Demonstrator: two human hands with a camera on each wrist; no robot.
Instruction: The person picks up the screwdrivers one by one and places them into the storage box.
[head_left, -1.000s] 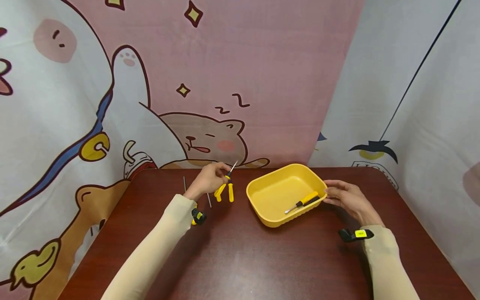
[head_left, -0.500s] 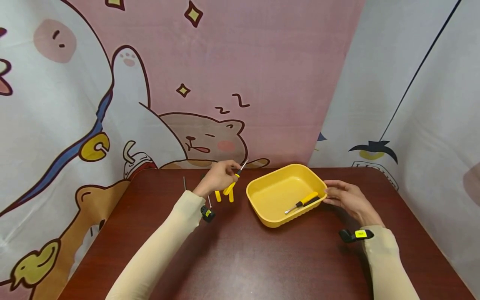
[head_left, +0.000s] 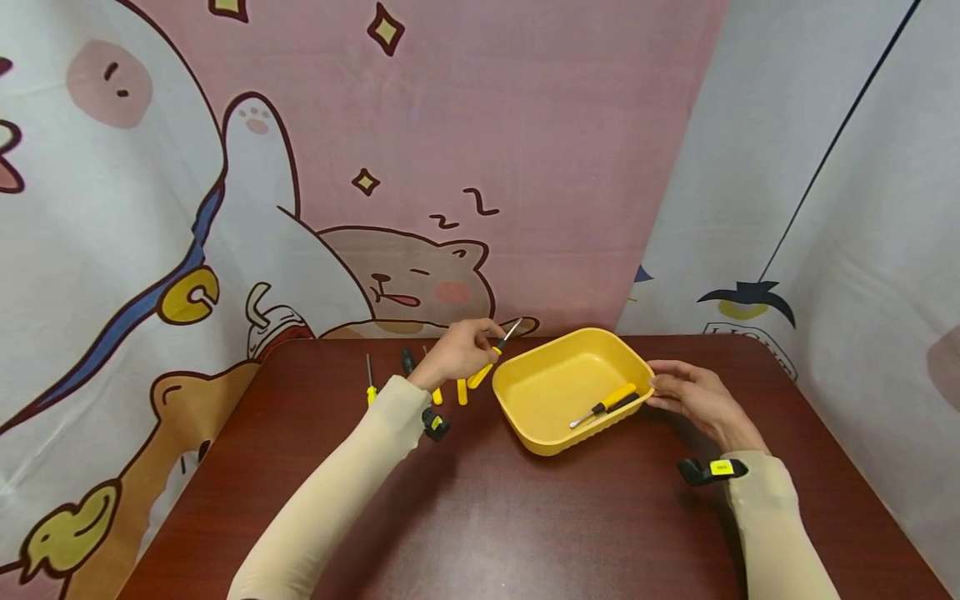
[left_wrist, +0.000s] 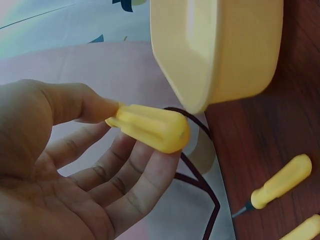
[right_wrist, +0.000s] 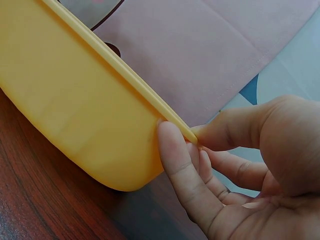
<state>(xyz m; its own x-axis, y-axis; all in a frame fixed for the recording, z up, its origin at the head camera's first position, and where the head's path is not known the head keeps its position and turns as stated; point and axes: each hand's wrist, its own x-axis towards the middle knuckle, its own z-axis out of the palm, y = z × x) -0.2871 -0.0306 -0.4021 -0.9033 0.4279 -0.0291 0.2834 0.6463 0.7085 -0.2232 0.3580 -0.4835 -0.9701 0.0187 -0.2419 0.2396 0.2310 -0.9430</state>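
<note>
In the head view my left hand [head_left: 461,350] is raised over the far part of the table, just left of a yellow plastic bin [head_left: 534,440]. It pinches a screwdriver [head_left: 482,375] near the front of its yellow handle, with the metal shaft pointing up and right. The left wrist view shows the handle [left_wrist: 152,129] between thumb and fingers, its butt end toward the camera. At the bin's right corner, my right hand [head_left: 697,400] pinches the rim [right_wrist: 150,97] between thumb and fingers. A yellow-and-black screwdriver [head_left: 618,396] lies inside the bin beside a black-handled tool [head_left: 625,403].
Several more tools lie left of the bin, partly hidden by my left arm: a yellow-handled screwdriver [head_left: 371,387], a black handle [head_left: 407,360] and a yellow handle [head_left: 462,392]. A cartoon-printed curtain [head_left: 555,167] hangs along the table's [head_left: 570,525] far edge.
My left hand has carried the screwdriver to the right, toward the bin, uncovering tools on the table behind it. My right hand and the bin have stayed put.
</note>
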